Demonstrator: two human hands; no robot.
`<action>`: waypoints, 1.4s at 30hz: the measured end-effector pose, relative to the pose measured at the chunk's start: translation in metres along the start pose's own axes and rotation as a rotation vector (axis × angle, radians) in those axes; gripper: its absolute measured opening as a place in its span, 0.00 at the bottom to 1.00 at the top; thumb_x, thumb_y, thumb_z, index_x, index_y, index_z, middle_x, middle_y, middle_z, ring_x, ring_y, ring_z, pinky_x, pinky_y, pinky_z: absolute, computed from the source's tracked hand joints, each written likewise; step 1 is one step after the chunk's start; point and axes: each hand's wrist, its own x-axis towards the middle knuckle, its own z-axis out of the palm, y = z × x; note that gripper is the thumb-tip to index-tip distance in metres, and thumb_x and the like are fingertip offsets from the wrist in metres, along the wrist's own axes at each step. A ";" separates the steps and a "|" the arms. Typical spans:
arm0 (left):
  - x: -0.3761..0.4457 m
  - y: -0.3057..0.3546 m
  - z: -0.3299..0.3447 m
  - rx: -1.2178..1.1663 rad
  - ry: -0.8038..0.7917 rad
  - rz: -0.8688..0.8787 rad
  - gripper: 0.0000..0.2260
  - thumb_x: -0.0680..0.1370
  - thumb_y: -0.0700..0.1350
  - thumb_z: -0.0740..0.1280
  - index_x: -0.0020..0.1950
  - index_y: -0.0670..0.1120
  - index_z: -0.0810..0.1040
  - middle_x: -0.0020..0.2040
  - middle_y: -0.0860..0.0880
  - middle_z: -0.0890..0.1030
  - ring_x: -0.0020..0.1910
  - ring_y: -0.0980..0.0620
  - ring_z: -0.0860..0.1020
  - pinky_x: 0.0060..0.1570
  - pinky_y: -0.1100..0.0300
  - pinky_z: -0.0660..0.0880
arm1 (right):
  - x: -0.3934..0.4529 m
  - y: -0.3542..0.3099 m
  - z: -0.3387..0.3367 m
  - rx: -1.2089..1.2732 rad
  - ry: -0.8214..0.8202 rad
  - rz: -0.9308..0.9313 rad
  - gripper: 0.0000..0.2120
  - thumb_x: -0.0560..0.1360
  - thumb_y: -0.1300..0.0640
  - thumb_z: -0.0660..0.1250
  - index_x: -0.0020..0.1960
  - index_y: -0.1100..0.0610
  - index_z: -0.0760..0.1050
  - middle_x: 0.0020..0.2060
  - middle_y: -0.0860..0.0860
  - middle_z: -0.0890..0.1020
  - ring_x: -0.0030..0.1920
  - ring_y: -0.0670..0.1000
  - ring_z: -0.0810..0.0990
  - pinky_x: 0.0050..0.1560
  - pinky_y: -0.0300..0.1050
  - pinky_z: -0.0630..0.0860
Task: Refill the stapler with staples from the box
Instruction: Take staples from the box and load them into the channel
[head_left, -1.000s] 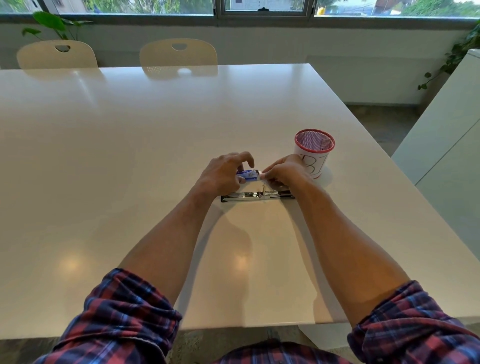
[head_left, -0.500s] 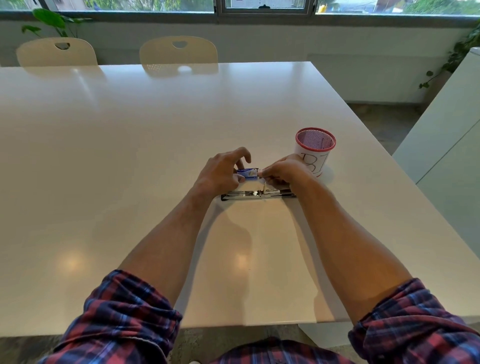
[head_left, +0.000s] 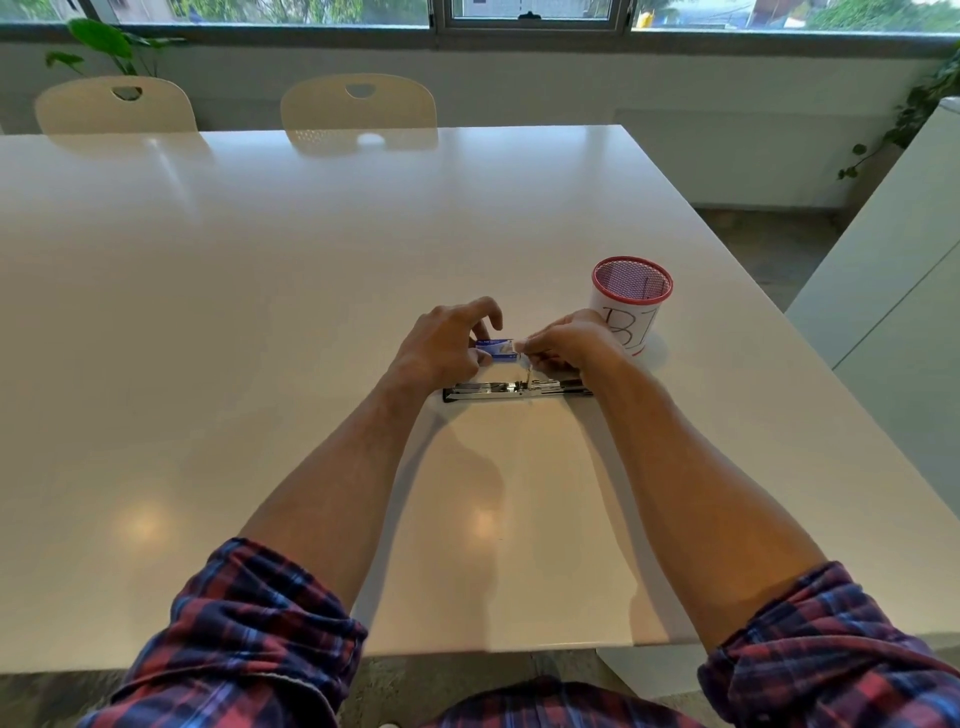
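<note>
A small blue and white staple box (head_left: 497, 348) lies on the white table (head_left: 260, 312) just beyond the stapler. My left hand (head_left: 441, 345) holds the box at its left end between thumb and fingers. My right hand (head_left: 569, 343) pinches at the box's right end with fingertips together; what it grips is too small to tell. The stapler (head_left: 514, 389) lies flat and unfolded open on the table, its metal channel facing up, right below both hands.
A red mesh pen cup (head_left: 629, 304) with a white paper label stands just right of my right hand. Two cream chairs (head_left: 358, 106) stand at the table's far side. A white cabinet (head_left: 893, 291) is off to the right.
Both hands stay at the staple box. My left index finger has lifted and spread a little; the right fingertips have shifted slightly at the box's right end. The stapler has not moved.
</note>
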 end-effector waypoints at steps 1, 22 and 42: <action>0.000 0.000 0.000 0.004 0.001 -0.003 0.19 0.74 0.39 0.76 0.58 0.55 0.75 0.52 0.52 0.85 0.48 0.52 0.83 0.48 0.54 0.82 | -0.001 0.000 0.000 0.004 -0.006 -0.010 0.10 0.71 0.61 0.78 0.49 0.64 0.83 0.36 0.57 0.85 0.35 0.50 0.81 0.55 0.48 0.82; -0.006 0.004 -0.002 -0.010 0.026 -0.049 0.16 0.74 0.39 0.76 0.56 0.53 0.77 0.52 0.53 0.85 0.48 0.51 0.84 0.48 0.54 0.80 | -0.001 -0.002 0.000 -0.078 0.066 -0.016 0.09 0.72 0.65 0.77 0.49 0.66 0.82 0.45 0.63 0.87 0.38 0.53 0.84 0.53 0.49 0.85; -0.006 0.008 -0.004 0.012 0.013 -0.050 0.16 0.73 0.39 0.75 0.56 0.53 0.77 0.51 0.52 0.85 0.47 0.51 0.84 0.47 0.55 0.79 | -0.005 -0.005 0.004 -0.091 0.056 -0.027 0.06 0.72 0.64 0.77 0.46 0.65 0.82 0.38 0.59 0.86 0.35 0.52 0.82 0.51 0.49 0.84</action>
